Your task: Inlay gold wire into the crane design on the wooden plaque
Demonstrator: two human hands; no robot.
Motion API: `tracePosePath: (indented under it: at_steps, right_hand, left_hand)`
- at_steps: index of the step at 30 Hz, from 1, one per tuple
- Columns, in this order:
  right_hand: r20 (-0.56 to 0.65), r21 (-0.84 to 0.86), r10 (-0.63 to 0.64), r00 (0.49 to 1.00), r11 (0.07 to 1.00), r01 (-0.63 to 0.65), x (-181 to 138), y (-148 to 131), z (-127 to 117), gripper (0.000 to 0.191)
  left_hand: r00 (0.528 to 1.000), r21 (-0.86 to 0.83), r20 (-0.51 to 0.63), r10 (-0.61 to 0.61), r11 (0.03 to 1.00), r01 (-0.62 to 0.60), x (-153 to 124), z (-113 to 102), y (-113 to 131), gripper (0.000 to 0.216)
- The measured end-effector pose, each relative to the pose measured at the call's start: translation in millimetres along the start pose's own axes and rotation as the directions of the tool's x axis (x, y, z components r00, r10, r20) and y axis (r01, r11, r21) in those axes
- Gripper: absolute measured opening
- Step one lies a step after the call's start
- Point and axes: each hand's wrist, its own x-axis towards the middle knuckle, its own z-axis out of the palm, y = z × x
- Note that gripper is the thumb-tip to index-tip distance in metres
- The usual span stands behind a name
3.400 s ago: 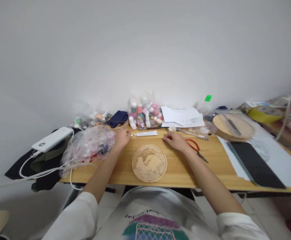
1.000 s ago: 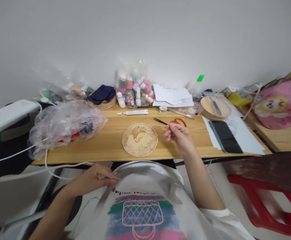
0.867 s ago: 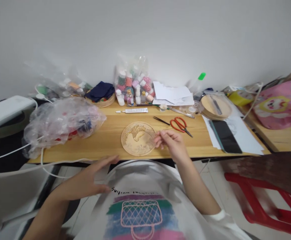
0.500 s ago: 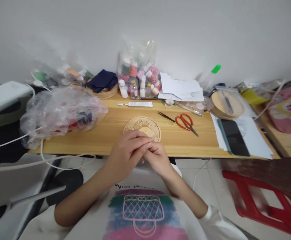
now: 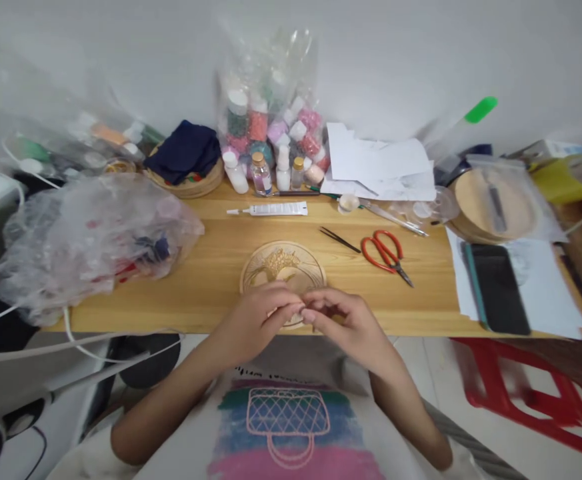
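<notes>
A round wooden plaque [image 5: 303, 267] with a raised floral pattern lies near the table's front edge. Over its near rim, my left hand [image 5: 258, 319] and my right hand [image 5: 353, 327] meet with fingertips pinched together. Both hands are closed; anything between the fingertips is too small or hidden to make out. The hands cover the lower part of the plaque. To the right lie black tweezers [image 5: 341, 240] and orange-handled scissors [image 5: 388, 257]. Beyond the plaque is a white tube [image 5: 278, 209] with a narrow nozzle.
Small bottles [image 5: 261, 175] and a plastic bag of coloured jars [image 5: 258, 127] stand against the wall. A crumpled clear bag [image 5: 85, 227] fills the left side. At right, a phone [image 5: 499, 290] rests on paper. Below is a red stool [image 5: 525, 393].
My hands have moved from being clasped, left over right, to meeting at the fingertips, with the right hand now apart and further right. The view has tilted down, revealing more of the plaque.
</notes>
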Motion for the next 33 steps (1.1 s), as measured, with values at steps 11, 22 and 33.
tracePosePath:
  at_steps: [11, 22, 33]
  right_hand:
    - [0.334, -0.436, -0.209, 0.919, 0.83, 0.347, 23.7, -17.1, -15.9, 0.033]
    - [0.253, -0.139, -0.355, 0.9, 0.907, 0.397, 30.8, -13.1, -2.0, 0.023]
    - [0.183, -0.49, -0.444, 0.877, 0.732, 0.473, 26.9, -4.8, -3.0, 0.024]
  left_hand:
    - [0.932, -0.296, 0.325, -0.16, 0.919, 0.261, 15.4, -17.1, -11.2, 0.032]
    - [0.875, -0.543, 0.458, -0.155, 0.731, 0.413, 9.8, -21.2, -19.5, 0.029]
    - [0.879, -0.441, 0.391, -0.273, 0.782, 0.439, 3.4, -19.7, -12.5, 0.038]
